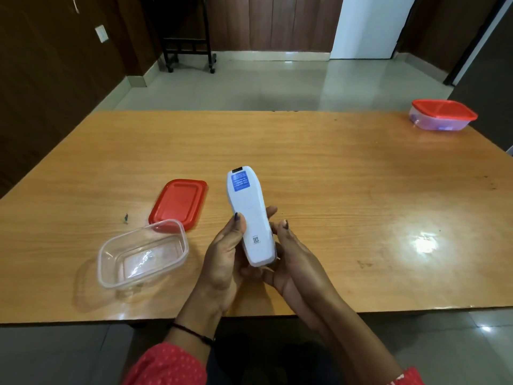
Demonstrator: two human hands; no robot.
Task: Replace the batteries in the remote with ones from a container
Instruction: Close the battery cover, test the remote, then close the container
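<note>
Both hands, left (222,262) and right (294,262), hold the white remote (249,215) back-up between them.

This looks like a room in a home or a plain office: a glossy wood-grain surface (305,151) fills the middle of the frame, with pale polished floor tiles (263,81) beyond it. Dark wood wall panels (272,20) run across the top, a wall switch (101,33) sits upper left, and a black wheeled stand (188,51) is beside it.
</note>
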